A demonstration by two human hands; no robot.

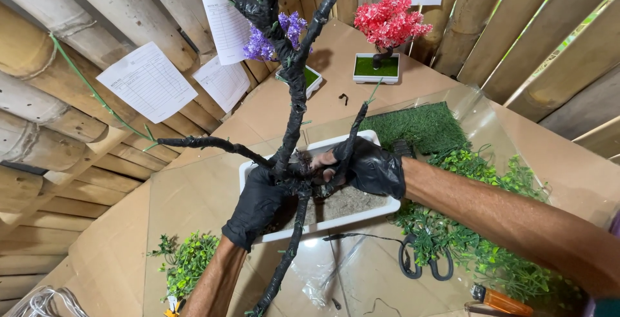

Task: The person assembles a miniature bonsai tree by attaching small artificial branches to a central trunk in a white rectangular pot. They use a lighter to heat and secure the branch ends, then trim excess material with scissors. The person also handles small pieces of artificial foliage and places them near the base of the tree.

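Left hand (pixel 258 204), black glove, fingers wrapped round base of black taped branch frame (pixel 294 107). Right hand (pixel 368 167), gloved, pinching frame trunk. Frame upright in white rectangular tray (pixel 374 208), centre table. Scissors (pixel 423 262), green foliage (pixel 478 239) beside tray.

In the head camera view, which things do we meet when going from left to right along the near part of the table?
Small green plant sprig → left hand in a black glove → scissors with black handles → orange tool.
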